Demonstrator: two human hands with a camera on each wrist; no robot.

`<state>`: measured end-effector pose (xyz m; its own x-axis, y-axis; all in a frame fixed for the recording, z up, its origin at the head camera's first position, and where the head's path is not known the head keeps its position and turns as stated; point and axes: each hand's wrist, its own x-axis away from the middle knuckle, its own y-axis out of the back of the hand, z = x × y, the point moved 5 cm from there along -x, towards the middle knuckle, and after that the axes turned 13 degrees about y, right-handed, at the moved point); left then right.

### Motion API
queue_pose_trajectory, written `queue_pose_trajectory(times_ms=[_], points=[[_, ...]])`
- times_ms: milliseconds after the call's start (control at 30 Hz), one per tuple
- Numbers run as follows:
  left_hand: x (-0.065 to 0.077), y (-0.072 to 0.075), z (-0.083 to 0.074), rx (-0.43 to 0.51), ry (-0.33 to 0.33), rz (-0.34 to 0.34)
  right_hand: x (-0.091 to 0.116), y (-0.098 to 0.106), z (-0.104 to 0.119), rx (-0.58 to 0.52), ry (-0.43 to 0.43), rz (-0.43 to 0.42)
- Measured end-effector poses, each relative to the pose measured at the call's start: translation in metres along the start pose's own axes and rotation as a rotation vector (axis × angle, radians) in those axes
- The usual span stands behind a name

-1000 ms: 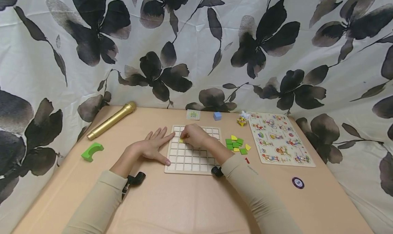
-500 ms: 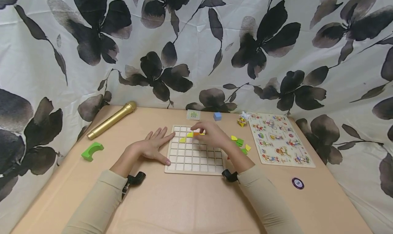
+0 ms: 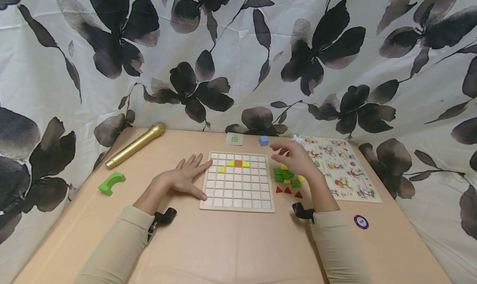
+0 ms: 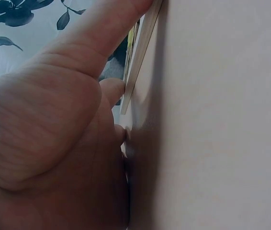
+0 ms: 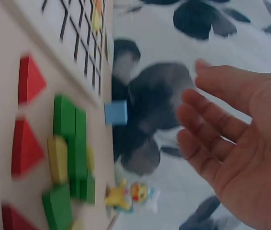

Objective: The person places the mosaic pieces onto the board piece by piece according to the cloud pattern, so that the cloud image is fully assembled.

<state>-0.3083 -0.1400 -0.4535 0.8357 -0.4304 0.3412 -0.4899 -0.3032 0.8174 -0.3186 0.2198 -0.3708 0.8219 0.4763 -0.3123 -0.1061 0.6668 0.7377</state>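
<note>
Leftmost, a green arch block (image 3: 112, 183) lies near the left edge of the tabletop (image 3: 223, 242), with a gold microphone (image 3: 136, 146) slanting just beyond it. A broad stretch of wood separates the two from the left hand (image 3: 185, 178). This hand rests against the grid board (image 3: 238, 195), fingers straight and spread, gripping nothing; thumb and index fingertips touch the board's left edge. On the board, one yellow piece (image 3: 221, 169) sits in the third row from the far edge. A row farther and to its right, an orange square (image 3: 238, 163) has a yellow piece on either side. The board's near edge has a deep stretch of tabletop before it. Past its far edge, a small card (image 3: 234, 139) lies flat, then a blue cube (image 3: 263, 140) stands. Just beside the board's right edge, across a narrow gap, green and yellow pieces (image 3: 285, 178) lie heaped; three red triangles (image 3: 287, 190) lie nearer the person, slightly apart. The right hand (image 3: 294, 157) hangs in the air around the heap's far end, fingers loosely bent, thumb apart, holding nothing. It partly covers a toy figure (image 5: 118, 195) in the head view. Right of it lies a picture board (image 3: 348, 198), and a round chip (image 3: 361, 222) sits well apart from that board's near edge.
</note>
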Motion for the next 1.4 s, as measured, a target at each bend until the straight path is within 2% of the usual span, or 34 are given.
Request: queue_pose_trajectory(times_ms=[167, 367, 533, 667, 900, 1133, 1267, 1400], points=[[-0.001, 0.001, 0.000, -0.029, 0.019, -0.004, 0.014, 0.008, -0.022, 0.031, -0.080, 0.098], [-0.002, 0.002, -0.001, -0.074, 0.047, 0.004, 0.024, 0.001, -0.044, 0.020, -0.161, 0.261], [-0.002, 0.002, -0.001, -0.072, 0.050, 0.007, 0.027, -0.007, -0.053, 0.036, -0.181, 0.310], [-0.002, 0.002, -0.001, -0.069, 0.050, 0.009, 0.026, -0.010, -0.057, 0.045, -0.187, 0.315], [-0.002, 0.002, -0.001, -0.068, 0.047, 0.010, 0.024, -0.013, -0.058, 0.030, -0.143, 0.302], [0.000, 0.004, -0.001, -0.065, 0.052, 0.010, 0.025, -0.009, -0.052, -0.043, -0.140, 0.307], [-0.001, 0.004, -0.002, -0.059, 0.053, 0.015, 0.024, -0.005, -0.047, -0.108, -0.117, 0.260], [-0.002, 0.002, -0.003, -0.054, 0.050, 0.018, 0.019, -0.007, -0.040, -0.147, -0.045, 0.185]])
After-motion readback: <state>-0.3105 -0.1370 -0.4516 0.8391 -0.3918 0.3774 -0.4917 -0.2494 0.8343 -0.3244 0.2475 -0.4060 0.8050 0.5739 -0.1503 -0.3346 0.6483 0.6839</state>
